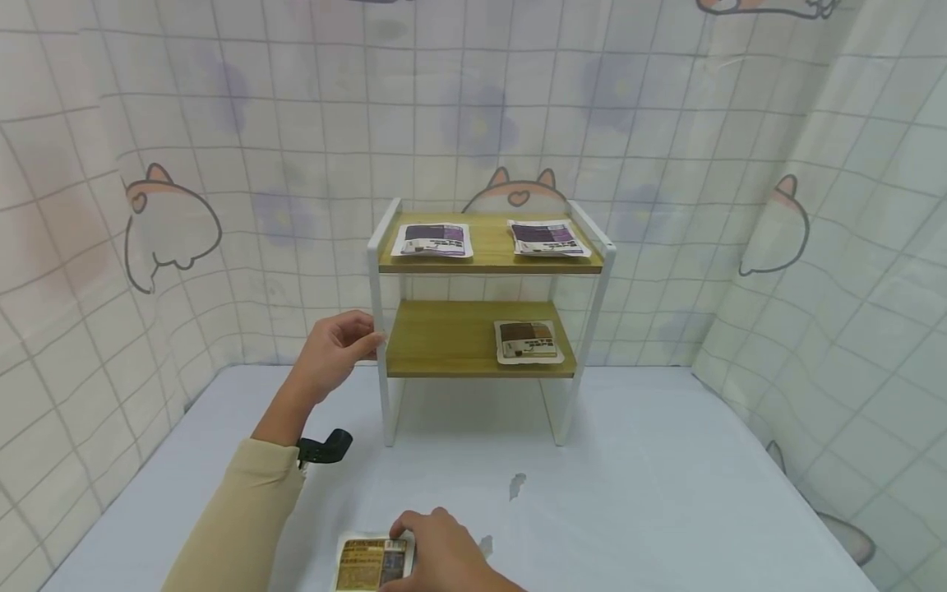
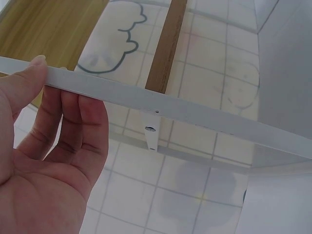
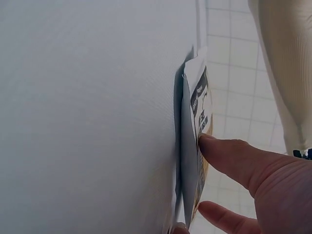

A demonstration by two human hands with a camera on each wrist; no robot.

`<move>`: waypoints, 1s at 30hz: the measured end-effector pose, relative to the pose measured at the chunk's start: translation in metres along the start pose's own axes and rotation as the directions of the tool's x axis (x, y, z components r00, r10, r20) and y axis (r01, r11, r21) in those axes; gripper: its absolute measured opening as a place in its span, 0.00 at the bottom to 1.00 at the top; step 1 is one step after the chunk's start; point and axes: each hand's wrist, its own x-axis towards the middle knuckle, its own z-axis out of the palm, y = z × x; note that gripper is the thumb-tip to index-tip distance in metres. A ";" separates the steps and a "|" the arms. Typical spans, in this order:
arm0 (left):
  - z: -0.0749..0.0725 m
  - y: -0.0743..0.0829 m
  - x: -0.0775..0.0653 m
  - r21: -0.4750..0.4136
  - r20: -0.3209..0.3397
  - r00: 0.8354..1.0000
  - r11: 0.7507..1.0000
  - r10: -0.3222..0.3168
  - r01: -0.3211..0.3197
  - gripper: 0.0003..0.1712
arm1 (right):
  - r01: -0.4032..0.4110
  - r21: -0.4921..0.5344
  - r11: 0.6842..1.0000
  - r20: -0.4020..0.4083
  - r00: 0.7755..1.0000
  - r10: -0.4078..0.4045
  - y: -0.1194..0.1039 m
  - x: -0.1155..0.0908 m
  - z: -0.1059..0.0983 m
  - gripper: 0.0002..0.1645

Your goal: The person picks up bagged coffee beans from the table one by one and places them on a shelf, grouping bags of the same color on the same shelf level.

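My left hand (image 1: 333, 349) grips the white left front post (image 2: 122, 92) of a two-tier shelf (image 1: 481, 269), its thumb on one side and its fingers on the other. Near the table's front, my right hand (image 1: 444, 551) holds the right edge of a flat gold-and-white packet (image 1: 362, 563). In the right wrist view the thumb (image 3: 229, 151) presses on the packet's printed face, and the packet (image 3: 195, 112) lies close to the white cloth. Its lower part runs out of the head view.
Two purple-and-white packets, one left (image 1: 432, 240) and one right (image 1: 547, 238), lie on the upper tier. A brown packet (image 1: 528, 342) rests at the right of the lower board (image 1: 444, 341). Grid-patterned curtains (image 1: 311, 164) stand behind and beside the white table (image 1: 651, 477).
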 end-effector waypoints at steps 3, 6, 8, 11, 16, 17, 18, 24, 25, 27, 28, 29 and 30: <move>-0.001 -0.001 0.001 0.004 -0.001 1.000 1.000 0.000 0.000 0.14 | 0.002 -0.005 1.000 0.001 1.000 -0.002 0.000 0.001 0.000 0.28; -0.001 -0.002 0.001 0.003 0.000 1.000 1.000 0.001 -0.001 0.15 | 0.012 -0.001 1.000 0.003 1.000 -0.012 0.001 0.002 0.000 0.27; -0.001 -0.002 0.001 0.004 0.001 1.000 1.000 0.004 -0.004 0.16 | 0.027 0.003 1.000 0.002 1.000 -0.027 0.002 0.003 -0.001 0.27; 0.000 -0.002 0.000 0.008 0.001 1.000 1.000 0.006 -0.006 0.17 | 0.046 0.018 0.999 0.005 0.999 -0.046 0.003 0.003 -0.002 0.26; 0.001 -0.002 0.000 0.011 0.000 1.000 1.000 0.013 -0.013 0.16 | 0.070 0.077 0.995 0.009 0.997 -0.071 0.005 0.004 -0.001 0.25; 0.001 -0.002 0.000 0.010 0.000 1.000 1.000 0.013 -0.013 0.15 | 0.070 0.094 0.993 0.009 0.997 -0.071 0.005 0.003 -0.001 0.25; 0.001 -0.002 0.000 0.009 0.000 1.000 1.000 0.011 -0.011 0.16 | 0.071 0.110 0.991 0.007 0.997 -0.072 0.005 0.003 -0.001 0.25; 0.001 -0.001 0.000 0.004 0.001 1.000 1.000 0.008 -0.008 0.16 | 0.054 0.202 0.978 0.001 0.998 -0.056 0.004 0.001 0.000 0.25; 0.000 -0.001 0.000 0.003 0.002 1.000 1.000 0.009 -0.009 0.16 | 0.050 0.220 0.974 0.003 0.999 -0.052 0.004 0.001 0.000 0.25; 0.000 -0.001 -0.001 0.002 0.005 1.000 1.000 0.008 -0.008 0.16 | 0.043 0.246 0.968 0.005 0.999 -0.045 0.003 0.001 0.001 0.25; 0.000 0.000 -0.001 0.003 0.004 1.000 1.000 0.006 -0.006 0.16 | 0.039 0.253 0.967 0.004 0.999 -0.041 0.003 0.001 0.001 0.25; 0.000 0.000 -0.001 0.002 0.005 1.000 1.000 0.006 -0.006 0.16 | 0.034 0.258 0.965 0.003 0.999 -0.036 0.002 0.001 0.002 0.25; 0.001 0.000 -0.001 0.001 0.005 1.000 1.000 0.005 -0.005 0.16 | 0.029 0.262 0.965 0.003 1.000 -0.031 0.002 0.001 0.002 0.25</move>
